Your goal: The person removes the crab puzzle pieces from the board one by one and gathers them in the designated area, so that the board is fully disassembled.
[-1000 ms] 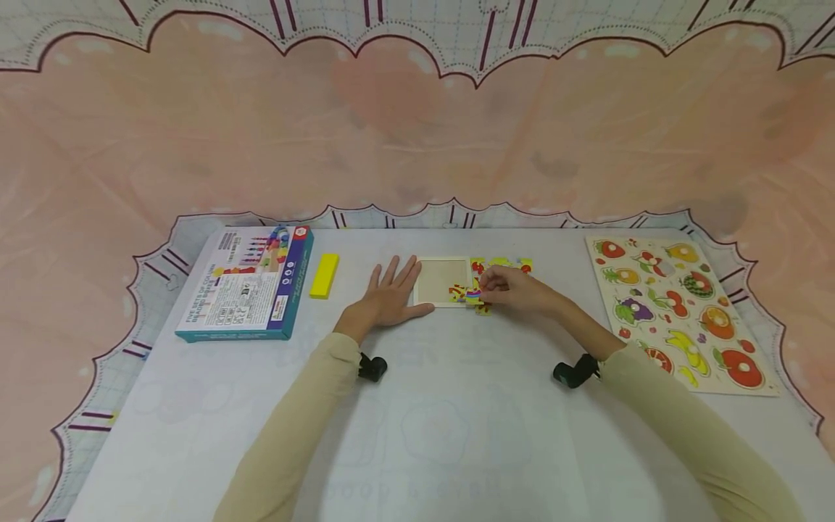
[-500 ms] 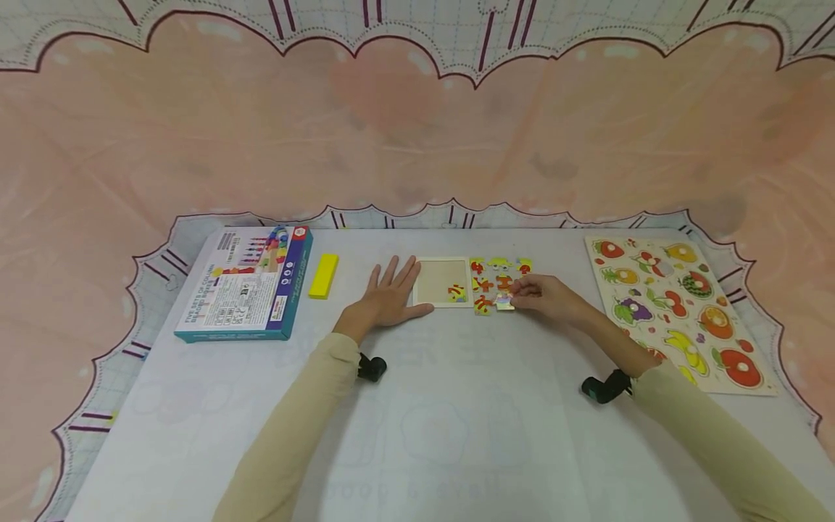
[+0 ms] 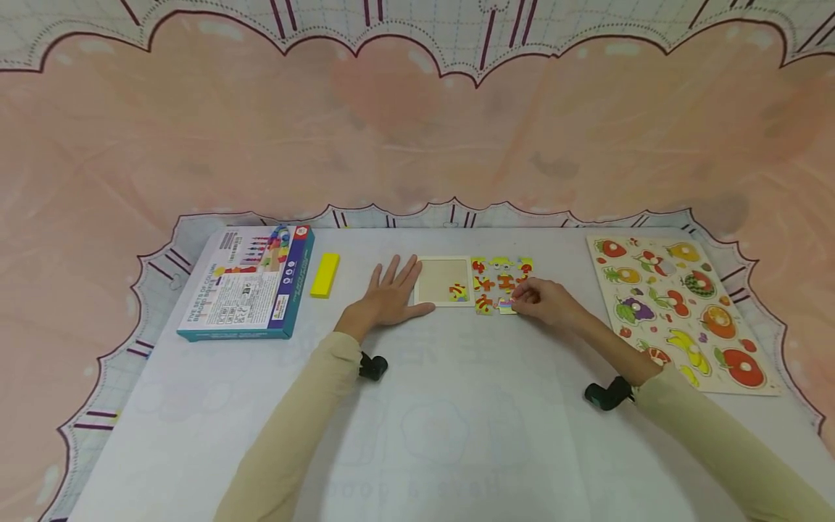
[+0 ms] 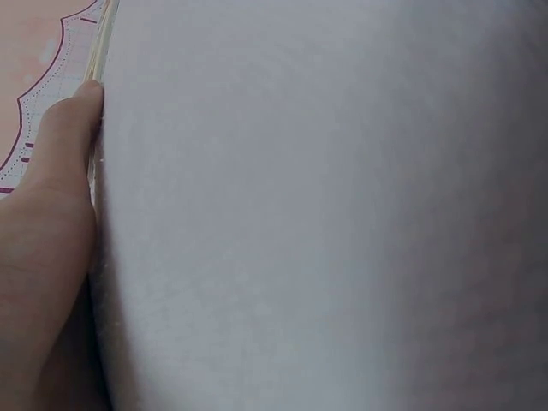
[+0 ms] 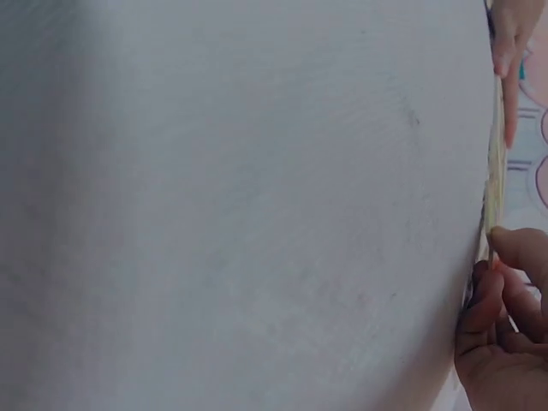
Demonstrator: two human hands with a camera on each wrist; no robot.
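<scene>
My left hand [image 3: 389,296] lies flat with spread fingers on the left edge of a small wooden puzzle tray [image 3: 433,304]; its thumb [image 4: 81,120] shows along the edge in the left wrist view. One red-and-yellow jigsaw piece [image 3: 458,292] lies in the tray's near right corner. Right of the tray, several colourful jigsaw pieces [image 3: 483,284] lie in rows. My right hand [image 3: 548,301] pinches a rainbow-striped jigsaw piece [image 3: 505,307] between thumb and fingers, at the near side of these rows. In the right wrist view, the right fingertips [image 5: 505,240] meet at a thin pale edge.
A blue-and-white toy box [image 3: 241,283] lies at the left, with a yellow block [image 3: 324,275] beside it. On the right a fruit puzzle board [image 3: 681,312] lies partly under my right forearm. A white sheet [image 3: 430,406] with faint print covers the table.
My right hand has moved right with the rainbow-striped piece, from the tray's right edge to the near row of loose pieces, then stayed there. My left hand has not moved.
</scene>
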